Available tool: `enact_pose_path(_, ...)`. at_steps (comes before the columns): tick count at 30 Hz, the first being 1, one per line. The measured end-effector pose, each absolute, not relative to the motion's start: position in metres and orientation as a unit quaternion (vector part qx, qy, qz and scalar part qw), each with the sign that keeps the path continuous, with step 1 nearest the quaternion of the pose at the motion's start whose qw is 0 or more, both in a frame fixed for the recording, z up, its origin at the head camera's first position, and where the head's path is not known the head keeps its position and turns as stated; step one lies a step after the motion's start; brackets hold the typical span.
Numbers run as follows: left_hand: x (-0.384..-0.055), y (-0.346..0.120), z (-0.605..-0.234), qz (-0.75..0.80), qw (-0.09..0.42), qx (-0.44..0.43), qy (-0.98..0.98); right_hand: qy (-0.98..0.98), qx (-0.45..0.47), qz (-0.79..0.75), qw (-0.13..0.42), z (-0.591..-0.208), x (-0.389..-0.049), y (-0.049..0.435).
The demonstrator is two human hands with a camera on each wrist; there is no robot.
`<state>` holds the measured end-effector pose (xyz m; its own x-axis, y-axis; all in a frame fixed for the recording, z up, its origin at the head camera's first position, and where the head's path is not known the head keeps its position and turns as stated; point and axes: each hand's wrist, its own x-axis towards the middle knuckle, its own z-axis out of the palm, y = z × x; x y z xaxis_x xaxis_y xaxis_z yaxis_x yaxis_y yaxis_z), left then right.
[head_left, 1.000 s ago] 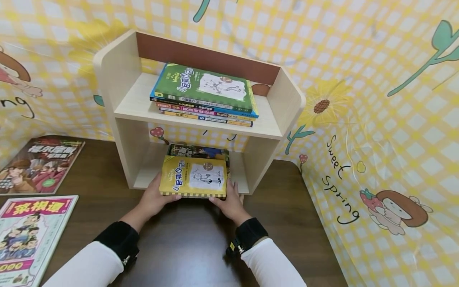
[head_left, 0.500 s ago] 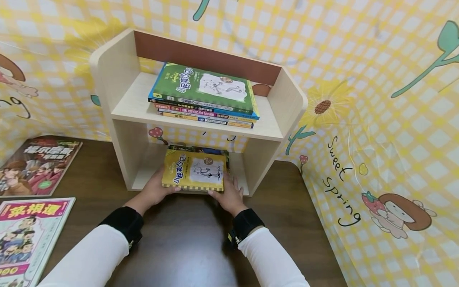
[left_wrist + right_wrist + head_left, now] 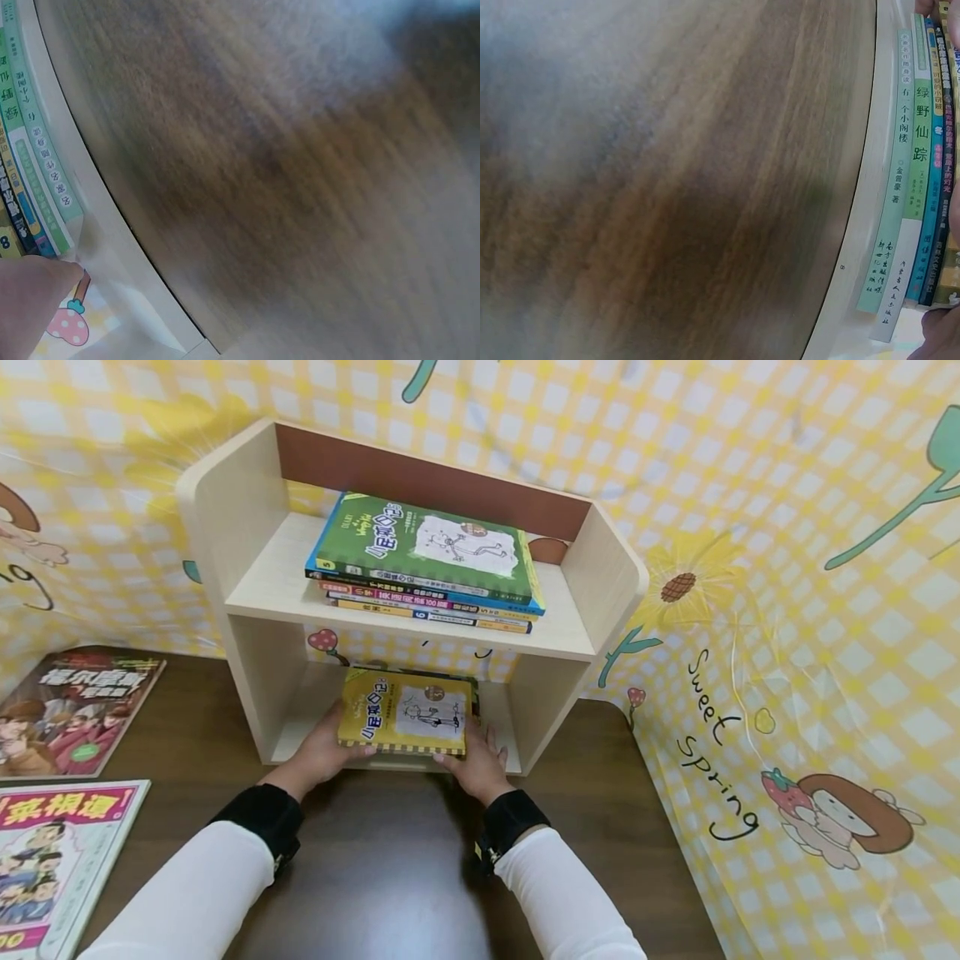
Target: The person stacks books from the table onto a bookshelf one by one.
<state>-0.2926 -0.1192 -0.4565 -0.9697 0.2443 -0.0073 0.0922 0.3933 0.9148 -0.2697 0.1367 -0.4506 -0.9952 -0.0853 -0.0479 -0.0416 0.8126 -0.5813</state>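
Note:
A yellow book (image 3: 405, 710) tops a stack of several books in the lower compartment of the wooden bookshelf (image 3: 247, 693). My left hand (image 3: 322, 752) grips its left side, with the thumb along the front edge. On the opposite side my right hand (image 3: 480, 760) holds it likewise. Beneath lie a black-spined book (image 3: 941, 172), a blue one and two green ones, the pale green book (image 3: 889, 180) lowest, on the shelf board. Which of these lower books my fingers also touch is partly hidden. The left wrist view shows only part of my left hand (image 3: 34, 300) by the spines.
On the upper shelf lies another stack, a green book (image 3: 435, 543) on top. Two magazines lie at the left of the dark wooden table (image 3: 375, 877): a dark one (image 3: 75, 710) and a pink-and-white one (image 3: 60, 860). A yellow checked cloth (image 3: 750, 693) hangs behind and right.
Both hands have moved forward with the yellow book, which slid deeper into the lower compartment. It now covers most of the dark-covered book that showed behind it. The upper stack stays put.

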Motion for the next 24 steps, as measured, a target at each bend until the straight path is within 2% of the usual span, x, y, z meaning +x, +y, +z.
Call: enact_pose_path(24,-0.301,-0.115,-0.451,0.550,0.058,0.107,0.826,0.952,-0.032,-0.300,0.050,-0.449,-0.281,0.135)
